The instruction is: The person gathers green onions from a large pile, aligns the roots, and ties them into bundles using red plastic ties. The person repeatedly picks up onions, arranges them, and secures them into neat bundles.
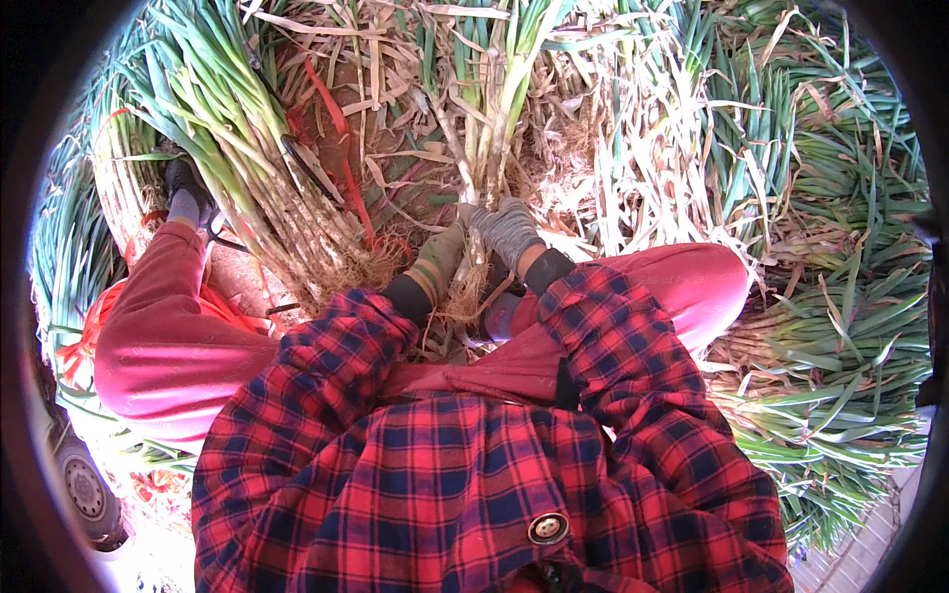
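Observation:
My left hand point(440, 256), in a soiled greenish glove, is closed around the lower stems of a few green onions point(485, 148) in front of me. From the other side my right hand point(508, 228), in a grey knit glove, grips the same stems close beside it. The roots hang below the hands, and the leaves point away from me. To the left, a thick bundle of green onions point(274, 185) leans at a slant, its roots close to my left wrist.
Piled green onions point(838, 348) line the right side. Dry leaves point(652, 148) are heaped ahead on the right. Red plastic strips point(345, 148) lie on the soil. Another tied bundle point(122, 170) is at far left, near my shoe point(185, 178). A vehicle wheel point(85, 485) shows at lower left.

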Demonstrator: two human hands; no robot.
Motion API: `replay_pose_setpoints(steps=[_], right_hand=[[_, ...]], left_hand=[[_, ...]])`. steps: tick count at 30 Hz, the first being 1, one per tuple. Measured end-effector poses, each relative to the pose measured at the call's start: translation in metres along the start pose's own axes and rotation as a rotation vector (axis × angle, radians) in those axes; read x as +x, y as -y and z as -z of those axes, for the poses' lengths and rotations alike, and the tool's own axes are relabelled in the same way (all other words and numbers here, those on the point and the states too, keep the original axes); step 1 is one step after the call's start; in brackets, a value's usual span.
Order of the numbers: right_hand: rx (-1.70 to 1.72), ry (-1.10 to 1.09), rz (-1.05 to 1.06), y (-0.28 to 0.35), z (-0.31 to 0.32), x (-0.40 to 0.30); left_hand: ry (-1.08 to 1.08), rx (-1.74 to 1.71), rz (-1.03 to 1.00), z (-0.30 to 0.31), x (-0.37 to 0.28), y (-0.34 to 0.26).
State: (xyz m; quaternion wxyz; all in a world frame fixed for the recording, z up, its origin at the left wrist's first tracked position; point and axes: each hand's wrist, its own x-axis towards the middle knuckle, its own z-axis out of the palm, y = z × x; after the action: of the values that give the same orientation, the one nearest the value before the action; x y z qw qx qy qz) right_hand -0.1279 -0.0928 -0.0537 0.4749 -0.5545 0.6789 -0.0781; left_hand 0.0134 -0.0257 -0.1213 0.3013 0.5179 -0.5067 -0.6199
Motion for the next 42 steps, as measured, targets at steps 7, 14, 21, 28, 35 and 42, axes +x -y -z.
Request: replay_pose_setpoints(steps=[7,14,21,28,35,42], right_hand=[[-0.172,0.014,0.07,0.002,0.001,0.005],[-0.303,-0.023,0.225,-0.008,0.014,0.025],[-0.504,0.011,0.242,0.035,0.02,0.007],[-0.513,-0.379,0.698,0.084,0.033,0.047],[-0.534,-0.05,0.285,0.125,-0.022,0.091],[-0.045,-0.456,0.51,0.09,0.038,0.073]], left_hand=[[0.008,0.144,-0.159,0.01,0.004,-0.005],[0.212,-0.659,0.328,0.017,-0.022,-0.057],[0.027,-0.315,0.389,-0.004,-0.022,-0.079],[-0.048,-0.074,0.475,-0.022,-0.011,-0.037],[-0.064,-0.089,0.346,-0.025,-0.011,-0.022],[0.091,0.15,0.451,0.026,-0.01,-0.049]])
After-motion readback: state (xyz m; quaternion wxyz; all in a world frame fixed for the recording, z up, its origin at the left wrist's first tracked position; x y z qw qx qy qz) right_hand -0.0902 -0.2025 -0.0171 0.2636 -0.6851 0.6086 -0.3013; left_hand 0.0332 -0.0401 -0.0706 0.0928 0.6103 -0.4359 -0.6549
